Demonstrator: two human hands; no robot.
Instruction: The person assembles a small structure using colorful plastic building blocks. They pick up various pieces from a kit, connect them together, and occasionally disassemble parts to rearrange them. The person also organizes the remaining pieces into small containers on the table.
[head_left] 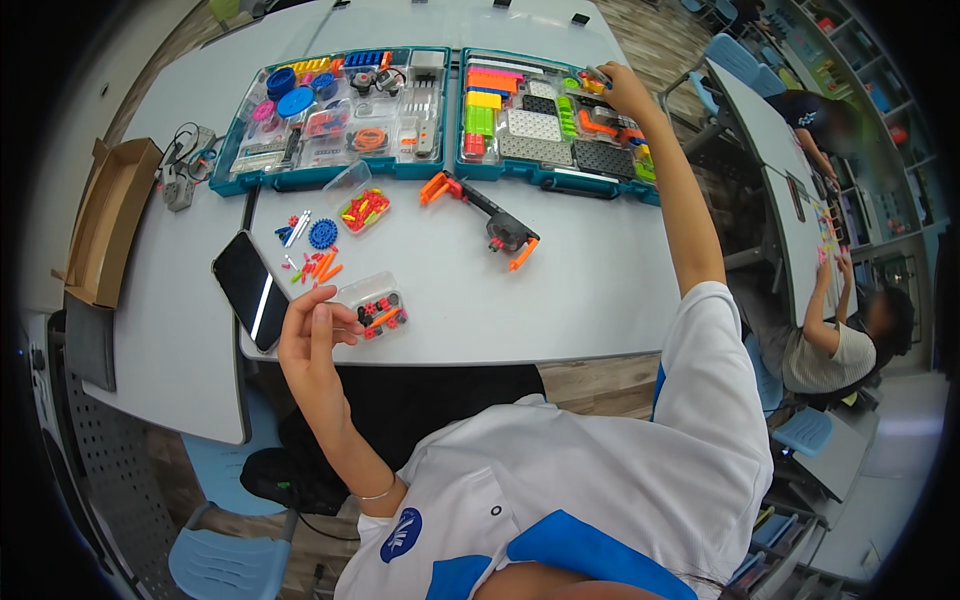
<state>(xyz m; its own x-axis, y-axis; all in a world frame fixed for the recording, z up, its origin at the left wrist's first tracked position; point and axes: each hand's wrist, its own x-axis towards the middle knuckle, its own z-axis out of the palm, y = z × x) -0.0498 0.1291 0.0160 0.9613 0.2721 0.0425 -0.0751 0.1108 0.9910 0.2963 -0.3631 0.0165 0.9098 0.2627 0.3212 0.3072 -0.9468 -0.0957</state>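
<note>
My right hand (pixel 626 92) reaches to the far right corner of the right-hand teal parts case (pixel 562 186). Its fingers are closed at a small grey piece, whose kind I cannot make out. Over the near table edge, my left hand (pixel 312 335) has loosely bent, parted fingers with nothing visible in them. Beside those fingers sits a small clear box (pixel 398 296) of red, black and orange parts. A built piece with a dark beam, a grey wheel and orange ends (pixel 508 232) lies alone in the middle of the table.
Left of it stand the other teal case (pixel 290 182), a clear box of red and yellow pegs (pixel 364 210), a blue gear (pixel 322 234) and loose orange pegs (pixel 326 266). A phone (pixel 250 290) and a cardboard box (pixel 112 220) lie farther left. Two people work at right.
</note>
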